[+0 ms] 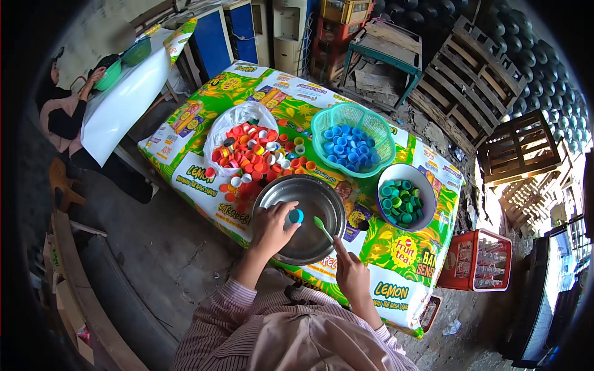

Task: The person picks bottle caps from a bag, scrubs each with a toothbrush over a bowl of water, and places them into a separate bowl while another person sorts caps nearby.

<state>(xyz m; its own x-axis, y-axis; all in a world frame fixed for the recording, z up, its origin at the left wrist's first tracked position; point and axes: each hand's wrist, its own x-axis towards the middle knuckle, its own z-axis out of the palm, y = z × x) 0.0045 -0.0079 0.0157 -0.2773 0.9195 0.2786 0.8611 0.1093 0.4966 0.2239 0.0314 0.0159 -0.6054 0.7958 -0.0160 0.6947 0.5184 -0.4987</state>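
My left hand (272,230) is over the left side of a metal basin (265,201) and pinches a blue bottle cap (296,216) between thumb and fingers. My right hand (352,276), at the basin's right rim, grips a slim green-and-white toothbrush (321,226). Its light green end points toward the cap, apart from it. Beyond the basin lies a pile of mostly red bottle caps (247,148), partly in a clear plastic bag (218,130). Blue caps (349,147) fill a turquoise basket (318,127), and green caps (401,201) lie in a white bowl (427,179).
A patterned cloth (192,157) covers the table. Another person (65,117) sits at a white-covered table (127,105) on the left, holding a green basin (109,75). A red bottle crate (475,260) stands right of the table. Wooden pallets (467,80) lean at the back right.
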